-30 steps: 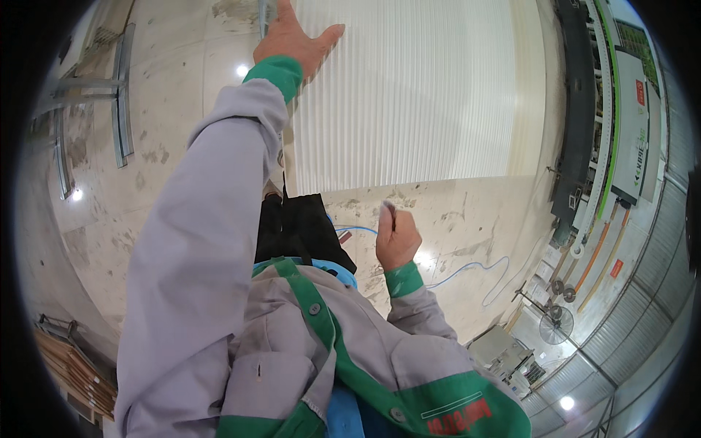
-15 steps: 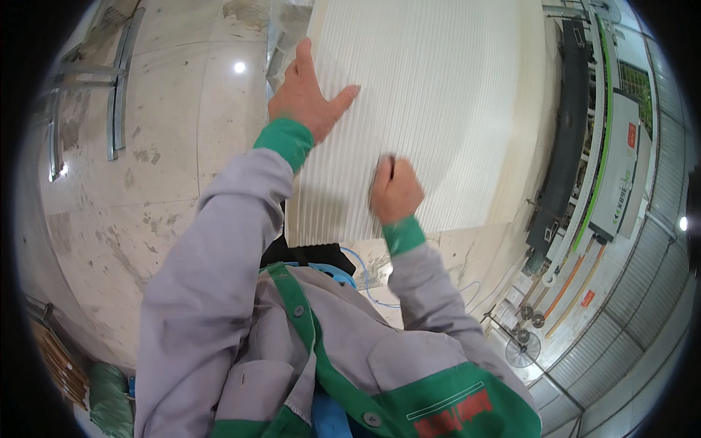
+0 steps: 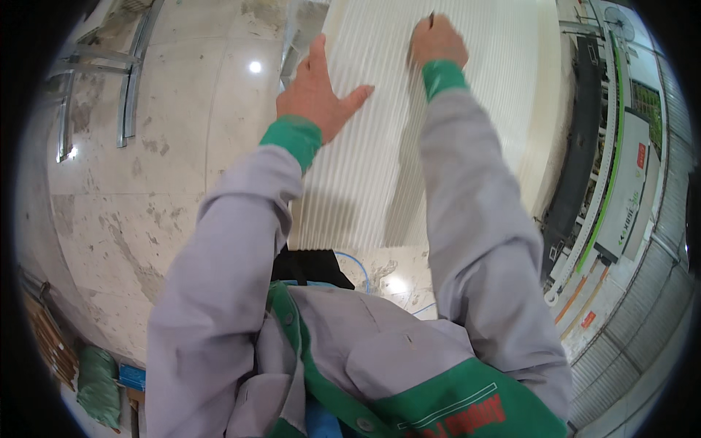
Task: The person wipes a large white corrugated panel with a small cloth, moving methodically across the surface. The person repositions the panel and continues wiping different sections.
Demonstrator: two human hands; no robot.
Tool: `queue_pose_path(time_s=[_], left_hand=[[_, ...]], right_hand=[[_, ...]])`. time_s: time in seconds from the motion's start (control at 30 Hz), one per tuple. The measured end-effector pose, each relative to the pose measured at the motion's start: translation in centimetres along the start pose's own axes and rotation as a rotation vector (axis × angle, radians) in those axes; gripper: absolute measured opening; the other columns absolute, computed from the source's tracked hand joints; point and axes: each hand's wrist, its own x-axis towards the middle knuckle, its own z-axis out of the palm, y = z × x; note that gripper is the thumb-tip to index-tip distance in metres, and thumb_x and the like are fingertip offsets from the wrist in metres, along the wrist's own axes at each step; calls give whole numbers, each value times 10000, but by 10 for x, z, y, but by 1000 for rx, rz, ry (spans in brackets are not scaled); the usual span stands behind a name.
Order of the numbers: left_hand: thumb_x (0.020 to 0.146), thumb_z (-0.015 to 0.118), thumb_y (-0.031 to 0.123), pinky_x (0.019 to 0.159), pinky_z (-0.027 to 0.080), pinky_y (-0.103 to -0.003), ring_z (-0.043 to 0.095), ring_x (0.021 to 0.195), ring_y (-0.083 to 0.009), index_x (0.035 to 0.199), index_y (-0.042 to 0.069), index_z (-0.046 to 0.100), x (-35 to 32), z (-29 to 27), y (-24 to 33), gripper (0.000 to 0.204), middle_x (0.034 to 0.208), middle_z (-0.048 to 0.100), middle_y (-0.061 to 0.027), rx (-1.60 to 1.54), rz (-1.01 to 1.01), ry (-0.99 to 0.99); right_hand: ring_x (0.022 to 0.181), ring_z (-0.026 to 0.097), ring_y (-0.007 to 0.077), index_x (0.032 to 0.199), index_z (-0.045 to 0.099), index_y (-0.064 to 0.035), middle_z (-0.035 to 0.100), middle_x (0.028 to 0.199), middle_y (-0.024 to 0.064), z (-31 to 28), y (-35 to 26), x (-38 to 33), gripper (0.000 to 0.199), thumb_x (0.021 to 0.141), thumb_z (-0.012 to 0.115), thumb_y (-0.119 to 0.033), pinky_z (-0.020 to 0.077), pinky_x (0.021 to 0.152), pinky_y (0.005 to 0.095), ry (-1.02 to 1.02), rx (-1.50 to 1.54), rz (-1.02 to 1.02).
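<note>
A large white ribbed panel [image 3: 467, 131] lies flat in front of me, reaching from my chest to the far edge of the view. My left hand [image 3: 315, 91] rests on its left edge, fingers spread and palm down. My right hand [image 3: 437, 40] is out over the far part of the panel, closed around a thin dark pencil-like tool whose tip sticks up from the fist. Both arms wear grey sleeves with green cuffs.
A stained, glossy stone floor [image 3: 146, 182] spreads to the left. Metal frame rails [image 3: 131, 80] lie at the far left. A long machine with green trim [image 3: 606, 182] runs along the right. A green sack [image 3: 98, 383] and stacked wood sit at lower left.
My right hand has travelled from near my chest up across the panel to its far part. My left hand stays pressed on the panel's left edge.
</note>
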Motion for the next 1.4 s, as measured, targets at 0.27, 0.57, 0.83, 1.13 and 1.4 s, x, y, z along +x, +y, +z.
queue_pose_path(time_s=[0.27, 0.57, 0.83, 1.13, 1.4], left_hand=[[855, 725, 636, 1139, 435, -442, 478, 1419, -362, 1634, 99, 117, -6, 1, -5, 1124, 1571, 432, -216, -34, 20, 19], [873, 714, 627, 1056, 507, -463, 544, 1352, -375, 1630, 92, 95, 3, 0, -2, 1114, 1578, 409, -229, 3, 33, 4], [863, 729, 619, 1056, 503, -449, 545, 1354, -364, 1622, 71, 119, 7, 0, -1, 1117, 1554, 453, -213, -15, 21, -4], [902, 707, 514, 1135, 424, -425, 511, 1384, -354, 1600, 1, 210, -18, -5, 17, 999, 1526, 489, -234, 54, 37, 84], [981, 597, 467, 940, 534, -491, 661, 1129, -352, 1370, 93, 587, -147, 39, 16, 540, 1261, 673, -145, 102, 252, 211]], right_hand=[[651, 645, 376, 828, 591, -73, 629, 769, 146, -37, 35, -391, 253, 983, 656, -263, 496, 563, 487, 24, 223, 87], [746, 659, 407, 855, 586, -76, 669, 828, 183, 1, 24, -165, 336, 1013, 534, -368, 502, 663, 529, 63, 75, 72], [1126, 652, 422, 1134, 650, -30, 697, 1168, 252, 17, -5, 106, 372, 1046, 419, -308, 522, 971, 511, 39, -141, -118], [936, 688, 440, 1026, 650, -49, 732, 1008, 218, -6, 21, -110, 379, 1003, 454, -372, 531, 853, 536, -33, 64, 4], [805, 641, 441, 878, 567, -67, 642, 819, 200, -37, 56, -394, 297, 1031, 520, -318, 485, 707, 560, -132, 245, 33]])
